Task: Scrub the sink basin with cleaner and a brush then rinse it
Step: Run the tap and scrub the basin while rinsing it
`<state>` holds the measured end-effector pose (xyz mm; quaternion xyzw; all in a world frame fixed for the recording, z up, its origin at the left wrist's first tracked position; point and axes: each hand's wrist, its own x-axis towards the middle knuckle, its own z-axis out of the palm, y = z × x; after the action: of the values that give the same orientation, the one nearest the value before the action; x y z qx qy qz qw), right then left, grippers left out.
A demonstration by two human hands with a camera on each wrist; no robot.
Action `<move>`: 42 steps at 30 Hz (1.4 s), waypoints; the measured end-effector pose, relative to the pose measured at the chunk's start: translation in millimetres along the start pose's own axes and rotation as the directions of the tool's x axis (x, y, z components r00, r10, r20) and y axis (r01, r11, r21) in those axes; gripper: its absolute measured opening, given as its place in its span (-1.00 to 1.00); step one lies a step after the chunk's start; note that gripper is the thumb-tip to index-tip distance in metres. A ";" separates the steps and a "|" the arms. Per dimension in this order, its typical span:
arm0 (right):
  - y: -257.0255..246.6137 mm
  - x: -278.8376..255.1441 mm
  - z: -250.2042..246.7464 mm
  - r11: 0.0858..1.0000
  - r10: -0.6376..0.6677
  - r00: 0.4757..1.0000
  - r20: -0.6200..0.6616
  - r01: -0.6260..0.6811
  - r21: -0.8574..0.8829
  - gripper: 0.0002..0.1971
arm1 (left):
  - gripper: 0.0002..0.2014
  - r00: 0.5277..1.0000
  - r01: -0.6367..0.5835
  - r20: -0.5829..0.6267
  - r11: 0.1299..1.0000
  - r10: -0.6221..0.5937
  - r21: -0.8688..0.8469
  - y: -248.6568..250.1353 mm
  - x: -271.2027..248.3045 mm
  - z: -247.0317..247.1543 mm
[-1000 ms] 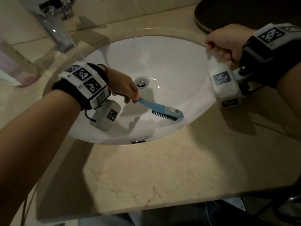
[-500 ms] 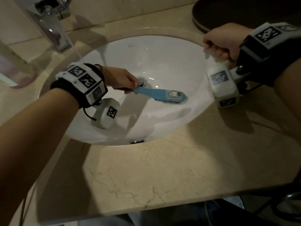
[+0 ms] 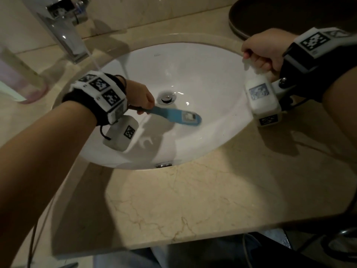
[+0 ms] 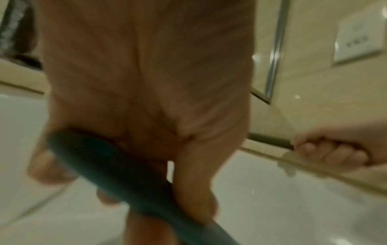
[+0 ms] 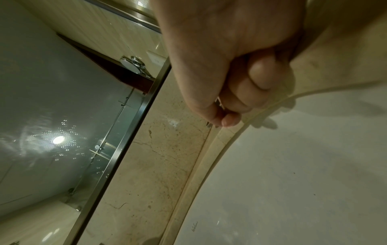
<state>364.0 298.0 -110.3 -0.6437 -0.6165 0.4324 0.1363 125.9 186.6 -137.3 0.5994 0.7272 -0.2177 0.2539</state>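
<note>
Sink basin (image 3: 193, 70): glossy white ceramic with highlights near the polished metal drain (image 3: 166, 97). Countertop (image 3: 193, 200): smooth beige veined stone, semi-gloss. Faucet (image 3: 63, 29), at the counter's far-left corner: mirror-bright chrome. Brush (image 3: 173, 116): smooth blue plastic. Mirror frame (image 5: 117, 157): brushed metal. Dark tray (image 3: 251, 14), far-right corner: matt.

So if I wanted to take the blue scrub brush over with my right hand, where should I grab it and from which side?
Probably the bare stretch of the flat blue plastic scrub brush handle, between the left hand and the bristle head. Come from above: the brush lies low in the white sink basin, bristles down, its top face clear. The dark handle end is already gripped by the left hand.
</note>
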 end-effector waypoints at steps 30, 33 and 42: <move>2.3 0.6 -2.3 0.999 -0.009 1.000 0.010 0.008 0.042 -0.71 | -0.72 0.959 0.230 -0.161 0.972 -0.234 -0.045 -15.5 -11.3 -14.2; 2.7 0.7 -2.3 0.999 -0.014 1.000 0.010 0.014 0.050 -0.71 | -0.76 0.996 0.090 0.026 0.996 -0.090 0.015 -14.3 -15.2 -19.8; 2.1 2.2 -1.3 1.000 0.001 1.000 0.002 -0.001 0.025 -0.71 | -0.79 0.951 0.092 0.282 0.988 -0.125 0.127 -11.2 -14.4 1.5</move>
<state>366.0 300.1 -111.9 -0.6418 -0.6109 0.4407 0.1435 117.2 172.6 -129.2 0.5333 0.7008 -0.3572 0.3111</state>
